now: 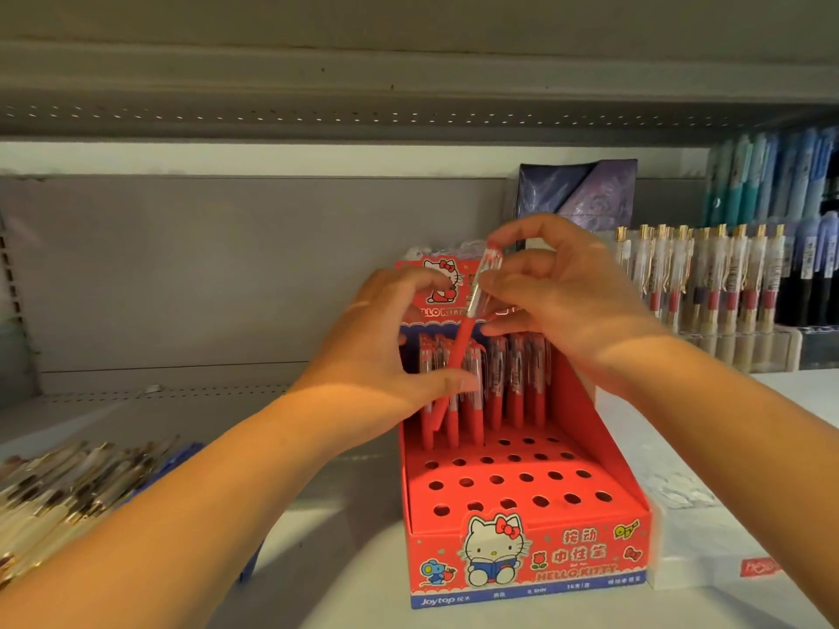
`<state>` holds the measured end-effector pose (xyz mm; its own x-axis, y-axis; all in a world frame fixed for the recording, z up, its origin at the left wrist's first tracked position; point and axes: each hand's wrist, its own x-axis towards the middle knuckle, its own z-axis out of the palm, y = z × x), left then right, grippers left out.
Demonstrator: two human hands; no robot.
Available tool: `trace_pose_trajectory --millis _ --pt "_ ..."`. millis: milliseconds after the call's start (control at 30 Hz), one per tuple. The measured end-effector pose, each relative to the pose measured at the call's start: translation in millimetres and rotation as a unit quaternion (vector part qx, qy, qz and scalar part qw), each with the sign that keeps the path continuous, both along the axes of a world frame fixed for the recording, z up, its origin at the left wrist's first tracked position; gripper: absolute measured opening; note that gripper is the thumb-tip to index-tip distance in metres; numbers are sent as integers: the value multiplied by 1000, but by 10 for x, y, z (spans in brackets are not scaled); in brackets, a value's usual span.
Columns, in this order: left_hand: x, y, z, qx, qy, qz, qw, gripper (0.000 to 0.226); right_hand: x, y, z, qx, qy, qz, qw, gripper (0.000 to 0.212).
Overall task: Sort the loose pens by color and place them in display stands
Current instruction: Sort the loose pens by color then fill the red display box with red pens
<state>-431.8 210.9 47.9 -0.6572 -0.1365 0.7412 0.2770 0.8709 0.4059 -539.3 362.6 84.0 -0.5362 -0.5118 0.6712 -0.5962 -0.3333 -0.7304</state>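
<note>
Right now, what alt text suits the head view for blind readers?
The left hand and right hand hold a red pen over a red Hello Kitty display stand partly filled with red pens; loose pens lie at left.

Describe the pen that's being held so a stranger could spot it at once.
Find the red cartoon-cat display stand in the middle of the shelf. Above its back rows, the left hand and right hand hold one red pen with a clear upper half. Unlike the upright pens seated in the stand's holes, it is lifted and slanted, its top leaning right.
</note>
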Motion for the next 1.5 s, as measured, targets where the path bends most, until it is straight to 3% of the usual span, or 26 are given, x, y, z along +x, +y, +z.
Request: trace_pose_trajectory --millis 100,267,733,900,1133,1300,1433,1500 --pt "-41 -125 -40 -84 -44 50 994 87 -98 59 18 36 34 -39 998 28" --pt "-111 -256 -146 -121 -102 47 986 77 -219 128 13 97 72 -97 988 30" --pt "-157 -280 -197 -112 -106 55 987 75 -196 104 -47 172 72 -109 976 33" --pt "-145 -270 -196 -107 -102 63 987 76 -148 86 -79 276 124 -141 943 27" --pt "-141 -261 -198 -101 -105 62 987 75 -145 140 -59 399 96 -105 906 20" --pt "-118 -249 -181 -93 -118 58 987 77 -110 128 -64 394 127 -134 900 20" --pt "-47 -196 -160 -78 -124 50 988 77 -102 148 -35 384 222 -204 873 17" --pt "33 -155 -128 -51 -118 61 990 73 -98 188 -15 350 237 -220 879 19"
